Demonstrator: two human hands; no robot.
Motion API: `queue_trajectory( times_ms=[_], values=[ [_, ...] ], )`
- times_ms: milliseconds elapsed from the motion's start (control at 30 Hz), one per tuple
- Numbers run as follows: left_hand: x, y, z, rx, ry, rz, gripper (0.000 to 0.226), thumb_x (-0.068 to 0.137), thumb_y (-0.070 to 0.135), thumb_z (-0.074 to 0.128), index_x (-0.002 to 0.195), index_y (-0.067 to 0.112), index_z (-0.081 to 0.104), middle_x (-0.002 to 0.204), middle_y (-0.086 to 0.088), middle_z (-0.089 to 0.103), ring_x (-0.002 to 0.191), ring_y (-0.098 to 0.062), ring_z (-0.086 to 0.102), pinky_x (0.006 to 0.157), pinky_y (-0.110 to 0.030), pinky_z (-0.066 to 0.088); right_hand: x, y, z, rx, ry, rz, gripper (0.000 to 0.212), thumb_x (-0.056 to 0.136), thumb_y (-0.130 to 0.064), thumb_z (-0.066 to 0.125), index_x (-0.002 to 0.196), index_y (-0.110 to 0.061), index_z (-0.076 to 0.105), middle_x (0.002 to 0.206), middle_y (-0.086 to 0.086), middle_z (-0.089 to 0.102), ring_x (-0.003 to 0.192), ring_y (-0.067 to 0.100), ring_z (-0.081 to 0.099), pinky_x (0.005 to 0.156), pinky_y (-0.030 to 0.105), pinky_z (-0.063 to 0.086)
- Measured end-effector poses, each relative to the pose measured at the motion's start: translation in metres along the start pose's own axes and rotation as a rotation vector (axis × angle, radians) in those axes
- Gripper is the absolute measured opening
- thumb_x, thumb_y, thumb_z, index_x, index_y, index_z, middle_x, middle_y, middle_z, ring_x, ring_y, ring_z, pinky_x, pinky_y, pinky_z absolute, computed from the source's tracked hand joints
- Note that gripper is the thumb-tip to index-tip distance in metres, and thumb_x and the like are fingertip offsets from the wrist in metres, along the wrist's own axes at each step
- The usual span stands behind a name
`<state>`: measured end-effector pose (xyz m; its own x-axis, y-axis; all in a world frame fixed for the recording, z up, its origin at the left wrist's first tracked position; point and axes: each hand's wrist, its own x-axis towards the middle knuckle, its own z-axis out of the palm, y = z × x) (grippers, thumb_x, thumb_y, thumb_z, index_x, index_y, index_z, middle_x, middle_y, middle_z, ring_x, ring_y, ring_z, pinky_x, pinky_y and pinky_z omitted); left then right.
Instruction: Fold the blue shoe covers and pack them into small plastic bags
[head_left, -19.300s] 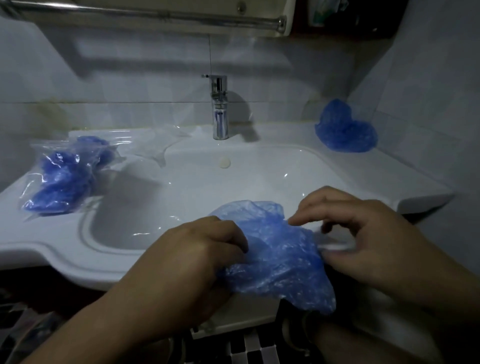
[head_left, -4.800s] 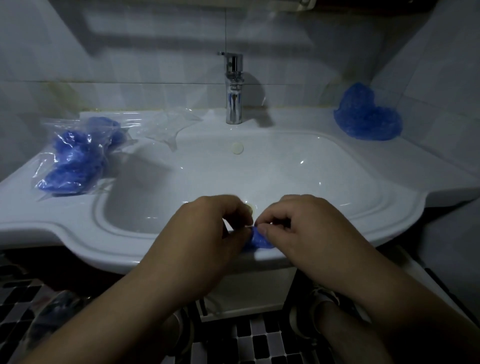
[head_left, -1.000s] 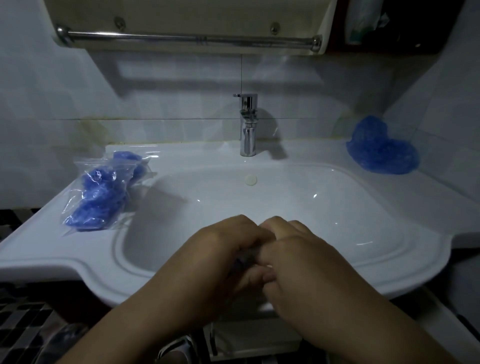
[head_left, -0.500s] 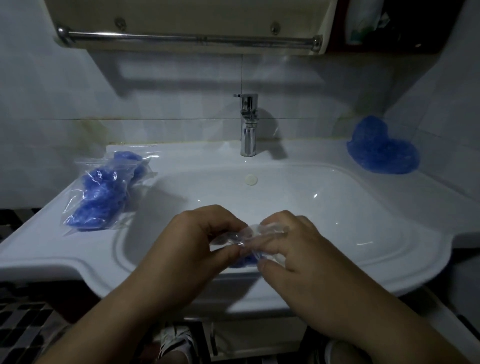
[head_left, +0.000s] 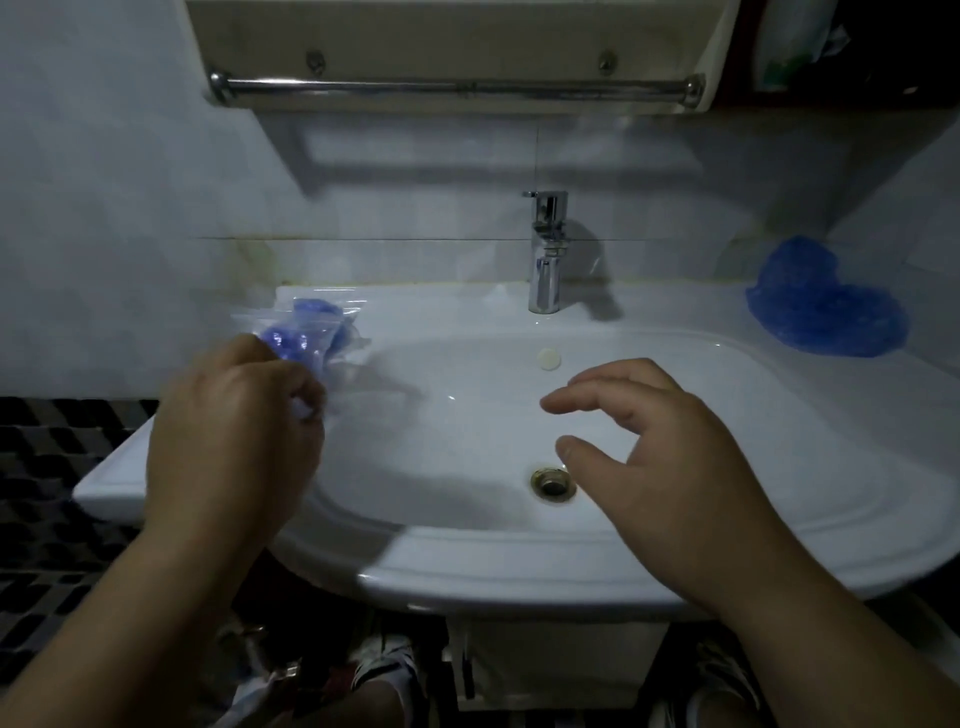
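The left hand (head_left: 234, 431) has its fingers curled in, thumb and fingertips pinching a pale, clear scrap that looks like a small bag (head_left: 306, 409). It is held left of the tap (head_left: 545, 254) and nearer the person, right at the near edge of the packed bags (head_left: 304, 332), probably to be set down with them. The right hand (head_left: 665, 457) holds nothing. Its fingers are spread and loosely bent in front of the tap, likely free to fetch more work. The loose shoe covers (head_left: 826, 306) lie heaped far right of the tap, by the wall, on the sink (head_left: 467, 577) ledge.

The left hand is blurred, so I cannot tell whether the small bag has blue inside or touches the packed bags. The hand hides the nearer part of those.
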<state>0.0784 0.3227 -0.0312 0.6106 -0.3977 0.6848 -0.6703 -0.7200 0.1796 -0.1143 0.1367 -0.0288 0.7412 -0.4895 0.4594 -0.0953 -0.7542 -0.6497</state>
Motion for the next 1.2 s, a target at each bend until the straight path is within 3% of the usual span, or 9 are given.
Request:
queue_trajectory(
  times_ms=[133,267,400,500,700,833,967,1067,1200],
  values=[
    [-0.007,-0.021,0.002,0.169,-0.207,-0.104,0.016,0.069,0.015,0.071,0.058,0.024,0.065,0.071,-0.010,0.063,0.067,-0.037,0.060,0.056,-0.029,0.039,0.004,-0.002,0.012,-0.007,-0.004,0.009,0.023,0.085,-0.023,0.066,0.101,-0.040,0.068,0.113,-0.026,0.054,0.105,-0.016,0.047,0.081,0.000,0.035],
    [-0.004,-0.036,0.006,0.103,-0.368,-0.167,0.024,0.073,0.027,0.070,0.055,0.025,0.053,0.068,-0.004,0.052,0.064,-0.031,0.050,0.058,-0.029,0.038,0.005,-0.004,0.021,-0.007,-0.021,0.013,0.024,0.086,-0.023,0.065,0.101,-0.041,0.067,0.114,-0.027,0.054,0.103,-0.020,0.045,0.080,0.005,0.036],
    [-0.003,-0.032,-0.002,0.149,-0.540,-0.190,0.038,0.065,0.055,0.074,0.088,0.028,0.059,0.091,-0.001,0.061,0.084,-0.030,0.057,0.073,-0.034,0.047,0.006,-0.001,0.023,-0.020,-0.044,0.017,0.023,0.086,-0.023,0.065,0.100,-0.041,0.067,0.113,-0.026,0.054,0.102,-0.024,0.041,0.080,0.005,0.035],
    [-0.004,-0.014,-0.015,0.332,-0.472,-0.124,0.064,0.065,0.068,0.070,0.117,0.034,0.056,0.118,0.002,0.059,0.111,-0.029,0.053,0.087,-0.042,0.043,0.006,0.002,0.023,-0.032,-0.075,0.043,0.022,0.086,-0.024,0.064,0.101,-0.041,0.067,0.114,-0.026,0.053,0.100,-0.022,0.042,0.077,0.006,0.037],
    [0.002,0.044,-0.016,0.122,-0.356,0.029,0.073,0.070,0.065,0.068,0.133,0.030,0.053,0.135,0.001,0.051,0.123,-0.027,0.045,0.097,-0.047,0.038,0.004,0.016,0.012,-0.128,-0.097,0.128,0.023,0.087,-0.027,0.064,0.107,-0.038,0.065,0.116,-0.026,0.050,0.099,-0.009,0.051,0.076,0.003,0.035],
    [0.019,0.103,0.012,-0.137,-0.394,0.208,0.068,0.080,0.062,0.060,0.140,0.034,0.041,0.139,0.008,0.046,0.124,-0.016,0.046,0.104,-0.040,0.039,0.025,0.053,-0.030,-0.343,-0.040,0.332,0.034,0.089,-0.030,0.060,0.122,-0.031,0.060,0.132,-0.012,0.047,0.110,0.011,0.054,0.090,0.024,0.044],
    [0.040,0.159,0.049,-0.303,-0.513,0.349,0.075,0.085,0.057,0.059,0.148,0.031,0.028,0.150,0.009,0.036,0.134,-0.014,0.039,0.113,-0.037,0.031,0.057,0.117,-0.085,-0.450,0.030,0.503,0.051,0.090,-0.030,0.057,0.139,-0.019,0.049,0.145,0.003,0.045,0.124,0.024,0.051,0.104,0.035,0.041],
    [0.057,0.189,0.078,-0.329,-0.611,0.425,0.084,0.088,0.052,0.060,0.153,0.023,0.016,0.159,0.006,0.022,0.143,-0.015,0.026,0.117,-0.037,0.024,0.080,0.166,-0.113,-0.453,0.072,0.546,0.049,0.092,-0.023,0.057,0.138,-0.009,0.046,0.137,0.013,0.051,0.118,0.031,0.053,0.099,0.036,0.044],
    [0.081,0.215,0.110,-0.334,-0.675,0.444,0.088,0.089,0.049,0.061,0.155,0.019,0.010,0.161,0.003,0.017,0.146,-0.017,0.021,0.118,-0.039,0.022,0.121,0.228,-0.141,-0.524,0.045,0.525,0.032,0.094,-0.022,0.053,0.118,0.000,0.058,0.118,0.019,0.062,0.105,0.037,0.059,0.086,0.036,0.046]
  ],
)
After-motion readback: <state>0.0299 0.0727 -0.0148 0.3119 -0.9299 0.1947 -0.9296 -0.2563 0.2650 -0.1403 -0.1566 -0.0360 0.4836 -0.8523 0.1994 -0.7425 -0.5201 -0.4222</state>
